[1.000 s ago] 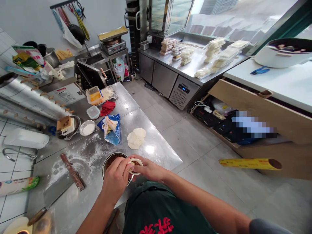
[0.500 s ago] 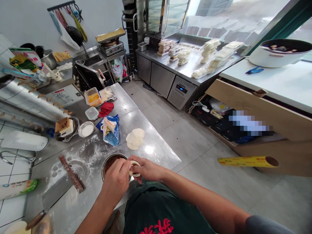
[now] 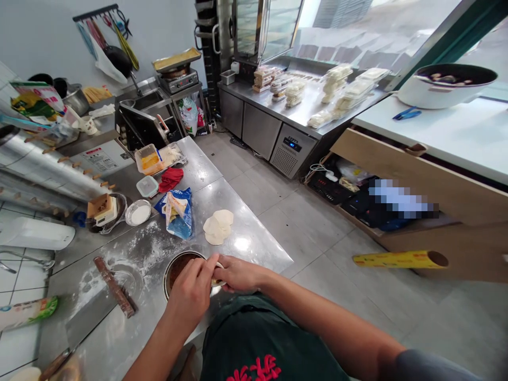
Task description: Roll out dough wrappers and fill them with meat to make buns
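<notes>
Both my hands meet over a metal bowl of brown filling (image 3: pixel 177 266) at the near edge of the steel table (image 3: pixel 254 238). My right hand (image 3: pixel 238 272) cups a small round dough wrapper (image 3: pixel 218 264), of which only the white rim shows. My left hand (image 3: pixel 189 293) pinches that wrapper's edge with its fingertips pressed together. A few flat dough wrappers (image 3: pixel 217 226) lie stacked on the table just beyond the bowl.
A brown rolling pin (image 3: pixel 115 286) lies on the floured patch at left. A blue flour bag (image 3: pixel 178 211), a small bowl of flour (image 3: pixel 139 212), a red cloth (image 3: pixel 170 179) and plastic boxes (image 3: pixel 147 159) stand farther back. A yellow roll (image 3: pixel 400 259) juts out at right.
My hands have folded the wrapper more closed, so less of its filling and rim shows. The view has shifted slightly.
</notes>
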Demonstrator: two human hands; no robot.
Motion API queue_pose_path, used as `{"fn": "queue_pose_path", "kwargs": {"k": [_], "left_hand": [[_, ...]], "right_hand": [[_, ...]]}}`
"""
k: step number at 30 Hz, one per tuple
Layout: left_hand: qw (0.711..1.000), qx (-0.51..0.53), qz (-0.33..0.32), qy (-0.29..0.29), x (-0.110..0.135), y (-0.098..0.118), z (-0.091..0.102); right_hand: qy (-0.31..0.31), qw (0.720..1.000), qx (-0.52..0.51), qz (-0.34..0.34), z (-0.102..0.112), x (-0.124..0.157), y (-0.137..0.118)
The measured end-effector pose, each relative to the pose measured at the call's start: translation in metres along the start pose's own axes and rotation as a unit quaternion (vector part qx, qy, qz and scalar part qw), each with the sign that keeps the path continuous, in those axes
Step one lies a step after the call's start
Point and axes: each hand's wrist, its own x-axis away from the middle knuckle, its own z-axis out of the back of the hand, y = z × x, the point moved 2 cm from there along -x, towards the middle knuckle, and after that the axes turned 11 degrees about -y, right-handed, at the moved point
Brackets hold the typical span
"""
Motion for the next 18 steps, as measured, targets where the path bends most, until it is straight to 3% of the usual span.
{"fn": "queue_pose_path", "kwargs": {"k": [4,8,12,18], "left_hand": [[1.000,-0.009,0.007,0.006,-0.001,-0.003,0.004],[0.999,-0.014,0.034,0.011,0.000,-0.005,0.004],[0.999,-0.022,0.017,0.015,0.000,-0.003,0.002],[0.999,-0.024,0.017,-0.015,-0.003,-0.003,0.001]], "right_hand": [[-0.028,0.997,-0.056,0.055,0.000,0.000,-0.002],[0.005,0.986,-0.127,0.103,-0.006,-0.002,0.003],[0.018,0.987,-0.108,0.121,-0.012,-0.005,0.007],[0.042,0.995,-0.033,0.081,-0.010,-0.007,0.007]]}}
